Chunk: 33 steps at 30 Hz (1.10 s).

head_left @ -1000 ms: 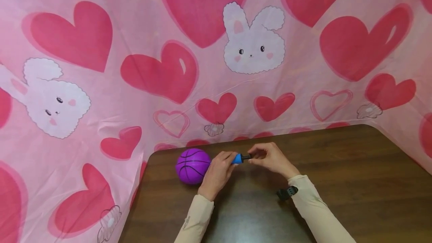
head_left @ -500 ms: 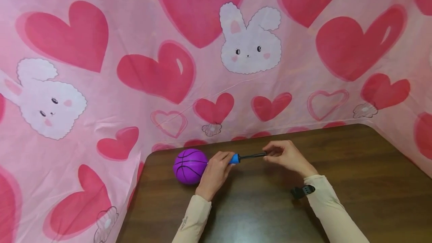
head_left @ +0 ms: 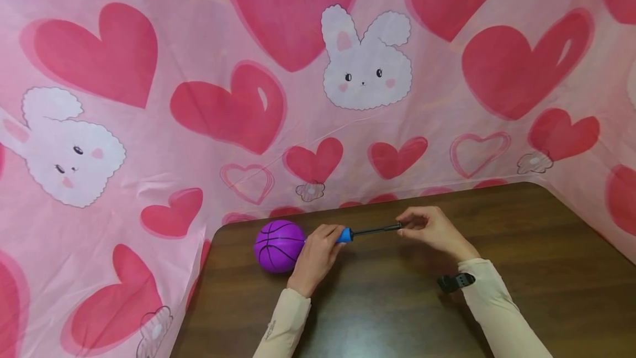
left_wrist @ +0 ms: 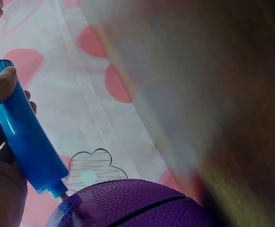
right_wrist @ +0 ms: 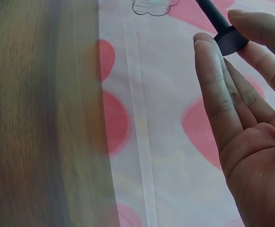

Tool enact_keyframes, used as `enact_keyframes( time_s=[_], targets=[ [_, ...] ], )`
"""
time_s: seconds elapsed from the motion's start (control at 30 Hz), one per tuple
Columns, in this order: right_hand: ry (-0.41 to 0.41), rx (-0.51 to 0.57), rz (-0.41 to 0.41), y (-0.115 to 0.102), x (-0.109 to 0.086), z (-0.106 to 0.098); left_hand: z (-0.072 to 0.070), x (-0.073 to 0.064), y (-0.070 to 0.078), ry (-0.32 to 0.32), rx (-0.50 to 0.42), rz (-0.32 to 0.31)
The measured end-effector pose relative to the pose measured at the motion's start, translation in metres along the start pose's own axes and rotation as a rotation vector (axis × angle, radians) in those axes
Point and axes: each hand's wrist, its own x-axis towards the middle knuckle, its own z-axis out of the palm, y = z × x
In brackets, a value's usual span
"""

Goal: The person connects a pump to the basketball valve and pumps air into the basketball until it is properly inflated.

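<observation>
A purple ball (head_left: pixel 279 246) with black basketball lines rests on the table's left part. Just right of it, my left hand (head_left: pixel 318 256) grips the blue barrel of a hand pump (left_wrist: pixel 31 137). In the left wrist view the pump's metal needle (left_wrist: pixel 63 197) meets the ball's surface. The black plunger rod (head_left: pixel 370 231) is drawn well out to the right. At its far end my right hand (head_left: pixel 432 231) pinches the black handle (right_wrist: pixel 232 41) between thumb and fingers.
The brown wooden table (head_left: pixel 377 303) has rounded back corners. Behind and beside it hangs a pink cloth (head_left: pixel 318 120) printed with hearts and rabbits. A dark watch-like band (head_left: pixel 456 282) is at the right wrist.
My right hand has moved to the right, drawing the plunger rod out of the pump barrel. My left hand and the ball have stayed nearly in place, with a slight shift of the view.
</observation>
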Motion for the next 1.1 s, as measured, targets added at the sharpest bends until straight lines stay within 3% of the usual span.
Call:
enact_keyframes(
  time_s=[0.37, 0.87, 1.1],
  targets=[
    [-0.021, -0.006, 0.000, -0.002, 0.007, 0.013, 0.000, 0.000, 0.001, -0.013, 0.012, -0.005],
    [-0.037, 0.044, -0.047, -0.012, 0.032, 0.074, -0.001, 0.001, 0.002, 0.027, 0.050, 0.020],
    [-0.046, 0.074, -0.071, -0.011, 0.032, 0.077, -0.003, 0.001, 0.002, 0.004, 0.036, 0.016]
  ],
)
